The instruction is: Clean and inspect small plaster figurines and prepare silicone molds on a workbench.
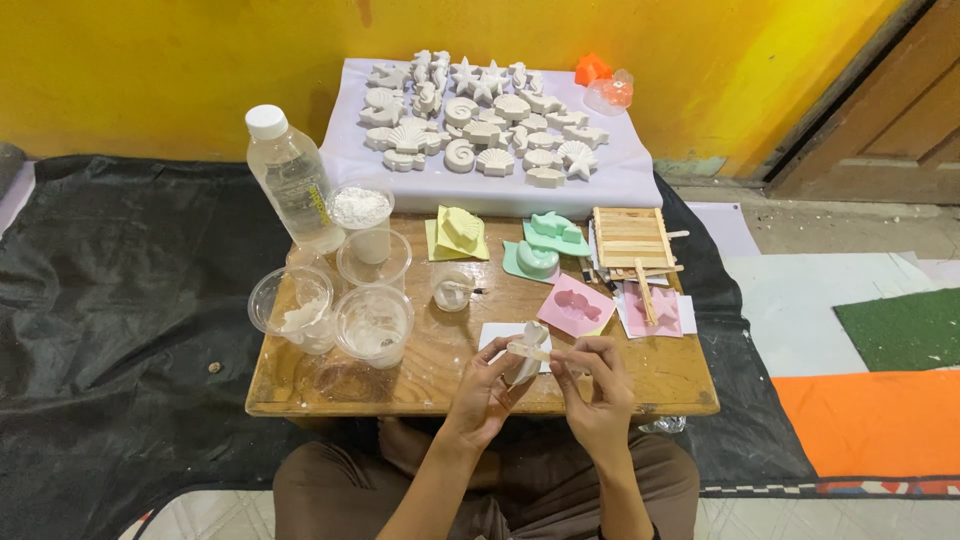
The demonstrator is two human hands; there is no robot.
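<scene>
My left hand (487, 393) holds a small white plaster figure (526, 352) over the near edge of a low wooden table (400, 385). My right hand (594, 385) pinches a thin pale stick that lies across the figure. A white paper (493, 333) lies on the table just behind the hands. Beyond it are a pink mould (576, 305), a green mould (543, 245) and a yellow mould (458, 233).
Clear plastic cups (372, 322) with white residue and powder stand at the table's left, next to a clear bottle (291, 177). A rack of wooden sticks (632, 240) sits at the right. Several white plaster shells and stars (480, 125) dry on a pale sheet behind. Black sheeting covers the floor.
</scene>
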